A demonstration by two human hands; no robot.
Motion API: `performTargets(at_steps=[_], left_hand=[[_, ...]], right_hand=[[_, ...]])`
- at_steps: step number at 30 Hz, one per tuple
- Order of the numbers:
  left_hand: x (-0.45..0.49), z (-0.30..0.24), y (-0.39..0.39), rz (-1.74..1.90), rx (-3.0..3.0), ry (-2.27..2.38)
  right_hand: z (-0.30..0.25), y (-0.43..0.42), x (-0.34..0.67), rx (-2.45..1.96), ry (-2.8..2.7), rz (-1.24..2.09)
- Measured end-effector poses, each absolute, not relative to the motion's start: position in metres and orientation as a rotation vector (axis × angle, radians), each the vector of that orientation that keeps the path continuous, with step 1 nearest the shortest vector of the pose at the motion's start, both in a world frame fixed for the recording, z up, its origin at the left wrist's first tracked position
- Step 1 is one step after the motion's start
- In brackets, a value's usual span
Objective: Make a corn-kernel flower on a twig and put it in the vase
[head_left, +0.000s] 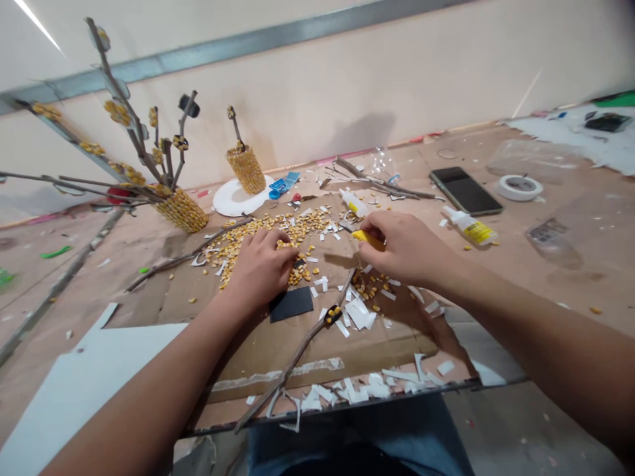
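Observation:
My left hand rests palm down with curled fingers on a pile of corn kernels spread over brown cardboard. My right hand is closed around a small yellow object, perhaps a glue cap or tube, just right of the pile. A thin twig with a few kernels stuck on it lies diagonally in front of both hands. A small black card lies beside my left wrist. White paper scraps are scattered under and around the hands.
Two kernel-covered cups hold twigs: one at left, one on a white plate. Glue bottles, a phone and a tape roll lie at right. More twigs lie behind. A white sheet sits at front left.

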State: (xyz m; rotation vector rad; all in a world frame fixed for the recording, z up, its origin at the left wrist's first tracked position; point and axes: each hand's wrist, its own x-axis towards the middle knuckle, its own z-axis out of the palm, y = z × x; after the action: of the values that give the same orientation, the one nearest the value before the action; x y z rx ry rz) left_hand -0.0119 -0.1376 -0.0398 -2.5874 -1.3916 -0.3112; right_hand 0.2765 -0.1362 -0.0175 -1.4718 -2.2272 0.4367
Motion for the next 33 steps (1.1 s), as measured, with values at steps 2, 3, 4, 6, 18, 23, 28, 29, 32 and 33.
performTargets(at_steps=[2,3,4,6,18,23,28,29,32,33], left_hand=[[-0.01,-0.039,-0.138,-0.353,-2.579,-1.384],[-0.008,-0.04,-0.138,-0.367,-2.588,-1.379],[-0.007,-0.04,-0.137,-0.374,-2.601,-1.375],[-0.005,-0.042,-0.136,-0.365,-2.634,-1.371],[0.005,-0.033,-0.138,-0.659,-2.802,-1.781],[0.003,-0.029,-0.141,-1.05,-2.712,-2.06],[-0.002,-0.024,-0.152,-1.556,-2.625,-2.353],[-0.001,-0.023,-0.155,-1.623,-2.626,-2.378],[0.004,-0.018,-0.164,-1.853,-2.632,-2.504],[0.006,-0.016,-0.167,-2.002,-2.61,-2.589]], right_hand=[[-0.018,-0.136,0.277,-1.458,-2.231,0.42],[-0.018,-0.136,0.277,-1.455,-2.235,0.413],[-0.018,-0.136,0.277,-1.455,-2.239,0.406],[-0.018,-0.137,0.277,-1.458,-2.241,0.399],[-0.015,-0.139,0.275,-1.415,-2.264,0.407],[-0.014,-0.143,0.273,-1.381,-2.188,0.452],[-0.013,-0.147,0.271,-1.293,-2.161,0.498],[-0.014,-0.148,0.271,-1.273,-2.162,0.5],[-0.017,-0.149,0.27,-1.195,-2.145,0.517],[-0.018,-0.15,0.27,-1.162,-2.139,0.519]])
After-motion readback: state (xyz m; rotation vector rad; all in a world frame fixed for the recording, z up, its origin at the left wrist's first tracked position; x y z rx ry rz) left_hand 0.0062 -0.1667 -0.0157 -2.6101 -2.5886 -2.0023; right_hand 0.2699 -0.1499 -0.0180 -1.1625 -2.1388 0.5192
